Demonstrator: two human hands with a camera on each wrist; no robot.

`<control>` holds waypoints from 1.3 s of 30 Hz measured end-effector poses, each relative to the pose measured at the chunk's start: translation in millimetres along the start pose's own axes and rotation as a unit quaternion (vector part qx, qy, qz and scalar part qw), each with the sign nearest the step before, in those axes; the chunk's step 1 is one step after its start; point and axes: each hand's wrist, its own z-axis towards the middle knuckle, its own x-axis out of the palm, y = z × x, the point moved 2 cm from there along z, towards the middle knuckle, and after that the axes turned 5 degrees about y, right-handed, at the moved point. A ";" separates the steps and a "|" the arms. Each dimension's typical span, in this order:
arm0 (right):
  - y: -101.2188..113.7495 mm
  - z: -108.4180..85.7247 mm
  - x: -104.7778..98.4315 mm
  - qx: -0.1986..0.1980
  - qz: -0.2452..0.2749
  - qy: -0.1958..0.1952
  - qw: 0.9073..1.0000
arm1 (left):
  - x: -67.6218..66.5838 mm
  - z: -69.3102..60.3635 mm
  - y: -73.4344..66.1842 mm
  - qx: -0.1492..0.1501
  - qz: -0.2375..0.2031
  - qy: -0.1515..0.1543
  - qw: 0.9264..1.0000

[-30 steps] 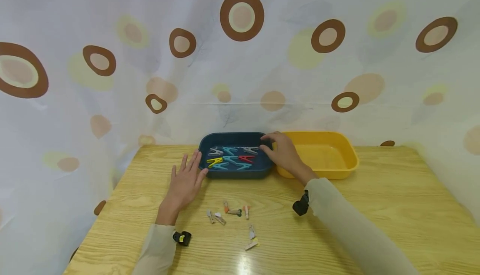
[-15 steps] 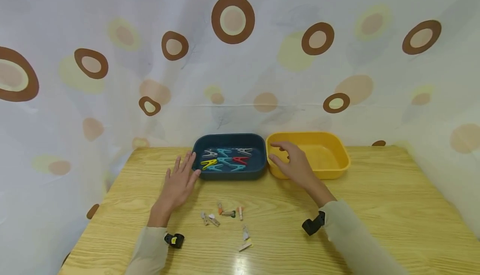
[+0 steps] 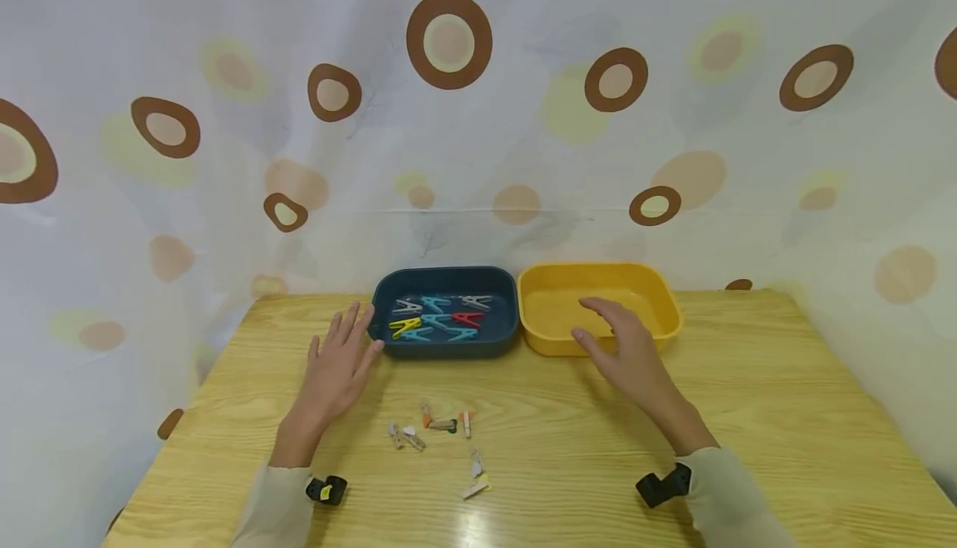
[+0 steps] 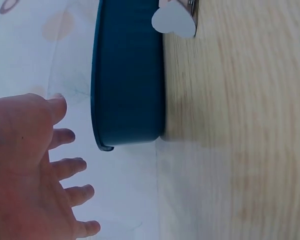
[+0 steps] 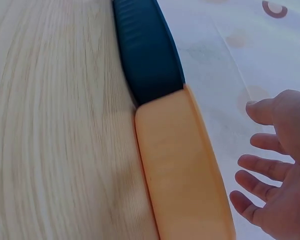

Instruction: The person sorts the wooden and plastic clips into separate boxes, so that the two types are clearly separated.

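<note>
Beside the left end of the dark blue tray (image 3: 444,350) is my left hand (image 3: 334,369), its fingers spread and fairly straight; whether it touches the rim I cannot tell. Several plastic clothespins lie in that tray, among them a yellow clothespin (image 3: 404,327), a red clothespin (image 3: 468,319) and light blue ones. My right hand (image 3: 630,359) hovers over the front edge of the yellow tray (image 3: 549,347), fingers loosely bent and nothing held. In the right wrist view the right hand (image 5: 282,165) shows thumb and fingers apart, with nothing between them.
On the wooden table (image 3: 568,465), in front of the blue tray, several small wooden clothespins lie scattered, one with a yellow piece (image 3: 476,488). The two trays stand side by side against a patterned curtain (image 3: 516,158). A camera (image 3: 663,486) sits on the right wrist.
My right hand has moved from the blue tray's right end rightward and back to above the yellow tray's front. The left hand stays by the blue tray. The whole view has shifted slightly.
</note>
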 end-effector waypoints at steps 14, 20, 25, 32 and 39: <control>-24.9 -18.4 -25.2 -0.009 -0.070 -0.027 0.997 | -15.5 -33.0 -16.1 0.109 -0.096 -0.159 0.977; -37.9 -22.0 -30.9 0.008 -0.080 -0.023 0.996 | -12.8 -45.0 -18.8 0.084 -0.106 -0.123 0.983; -48.8 -27.4 -36.2 0.013 -0.103 -0.017 0.994 | -8.4 -53.0 -23.3 0.075 -0.119 -0.097 0.985; -60.2 -33.8 -43.5 0.037 -0.146 0.027 0.988 | -1.1 -63.2 -25.7 0.060 -0.140 -0.062 0.986; -72.0 -36.4 -46.4 0.057 -0.166 0.073 0.982 | 7.1 -71.4 -30.2 0.055 -0.170 -0.050 0.983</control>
